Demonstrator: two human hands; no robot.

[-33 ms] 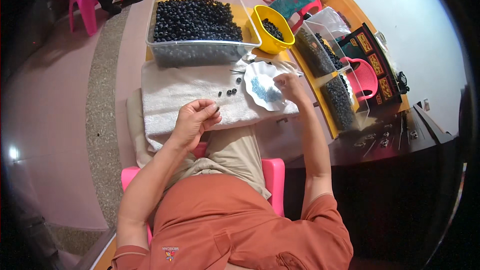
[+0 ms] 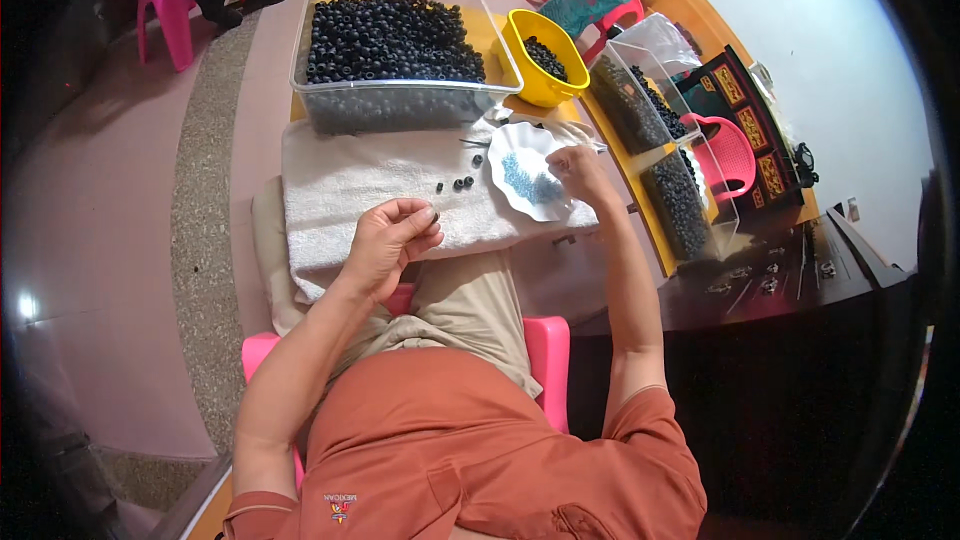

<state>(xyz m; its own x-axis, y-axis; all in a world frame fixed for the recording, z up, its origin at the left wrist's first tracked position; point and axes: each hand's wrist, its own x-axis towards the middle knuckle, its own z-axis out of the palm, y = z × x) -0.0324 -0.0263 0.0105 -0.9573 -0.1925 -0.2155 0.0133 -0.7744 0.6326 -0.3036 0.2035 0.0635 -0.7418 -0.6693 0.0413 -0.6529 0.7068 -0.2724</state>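
Note:
My left hand (image 2: 388, 240) is closed above the near part of a white towel (image 2: 340, 180), with a small black bead (image 2: 435, 217) pinched between thumb and fingertips. Over the right rim of a white scalloped plate (image 2: 505, 145), my right hand (image 2: 580, 175) has its fingers curled in; whatever they hold is hidden. Tiny pale blue beads (image 2: 530, 182) lie spread in the plate. Left of it, several loose black beads (image 2: 459, 183) rest on the towel. A thin dark tool (image 2: 474, 143) lies at the plate's upper left edge, too small to name.
Beyond the towel stands a large clear bin (image 2: 400, 100) heaped with black beads. Beside it is a yellow basin (image 2: 548, 95) with more. Two clear boxes (image 2: 645, 155) of dark beads stand at the right. A person sits on a pink chair (image 2: 170, 15) at the far left.

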